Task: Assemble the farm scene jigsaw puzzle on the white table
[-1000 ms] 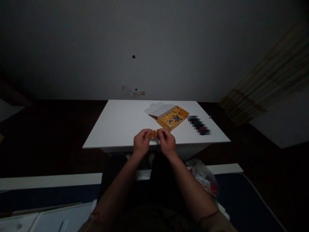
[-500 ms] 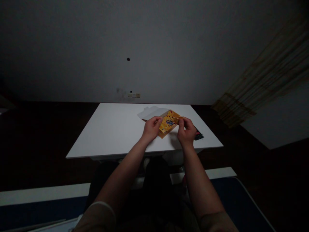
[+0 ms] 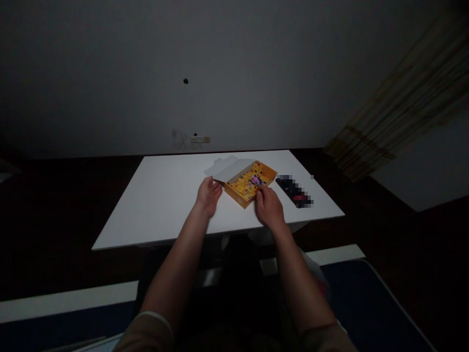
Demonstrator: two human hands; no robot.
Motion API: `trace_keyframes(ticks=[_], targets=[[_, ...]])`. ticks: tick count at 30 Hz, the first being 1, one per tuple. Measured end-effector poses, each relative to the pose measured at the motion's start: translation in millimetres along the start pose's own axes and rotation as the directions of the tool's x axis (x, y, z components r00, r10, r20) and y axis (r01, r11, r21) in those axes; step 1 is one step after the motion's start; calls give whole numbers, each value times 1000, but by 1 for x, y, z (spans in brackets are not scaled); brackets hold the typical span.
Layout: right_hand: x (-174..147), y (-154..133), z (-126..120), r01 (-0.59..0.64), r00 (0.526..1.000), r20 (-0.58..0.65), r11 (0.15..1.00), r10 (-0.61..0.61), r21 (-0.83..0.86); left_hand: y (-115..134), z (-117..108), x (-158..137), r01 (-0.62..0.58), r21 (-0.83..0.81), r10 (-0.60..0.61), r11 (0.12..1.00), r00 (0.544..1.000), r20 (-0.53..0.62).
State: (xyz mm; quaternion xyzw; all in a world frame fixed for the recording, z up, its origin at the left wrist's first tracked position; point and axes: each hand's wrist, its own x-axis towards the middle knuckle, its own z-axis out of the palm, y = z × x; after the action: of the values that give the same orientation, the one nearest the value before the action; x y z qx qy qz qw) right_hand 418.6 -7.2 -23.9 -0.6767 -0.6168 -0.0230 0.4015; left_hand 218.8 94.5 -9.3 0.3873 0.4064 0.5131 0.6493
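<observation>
An orange-yellow cardboard box point(image 3: 236, 197) sits at an angle on the white table, its pale lid flap point(image 3: 227, 168) folded back to the far left. Inside lie yellow patterned pieces point(image 3: 245, 185) that look like jigsaw puzzle pieces, with a pink and dark patch among them. My left hand point(image 3: 208, 196) is open beside the box's left corner, fingers apart, close to the flap's lower edge. At the box's near right wall, my right hand point(image 3: 270, 206) has its fingers curled against the rim. Some of its fingertips are hidden.
A dark, long item point(image 3: 293, 189), partly pixelated, lies right of the box on the white table point(image 3: 157, 195). A wall point(image 3: 256, 88) with sockets point(image 3: 200, 140) rises behind. A curtain point(image 3: 395, 112) hangs at right. A blue padded surface point(image 3: 362, 293) is below.
The yellow pieces that were held up between both hands now lie in the box. My left hand has moved left and opened; my right hand has come down to the box's near wall.
</observation>
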Motion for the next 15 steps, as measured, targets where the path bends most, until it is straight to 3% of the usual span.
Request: trace_keyframes(ticks=[5, 9, 15], targets=[[-4, -14, -1, 107, 985, 134, 994, -108, 10, 6, -1, 12, 120, -266, -134, 957, 990, -38], [-16, -26, -6, 178, 951, 239, 980, -194, 88, 10, -9, 6, 31, -252, -56, 967, 994, -92], [-34, -46, -7, 188, 925, 293, 961, -242, 202, 26, -11, -18, -111, -224, 125, 968, 991, 48]])
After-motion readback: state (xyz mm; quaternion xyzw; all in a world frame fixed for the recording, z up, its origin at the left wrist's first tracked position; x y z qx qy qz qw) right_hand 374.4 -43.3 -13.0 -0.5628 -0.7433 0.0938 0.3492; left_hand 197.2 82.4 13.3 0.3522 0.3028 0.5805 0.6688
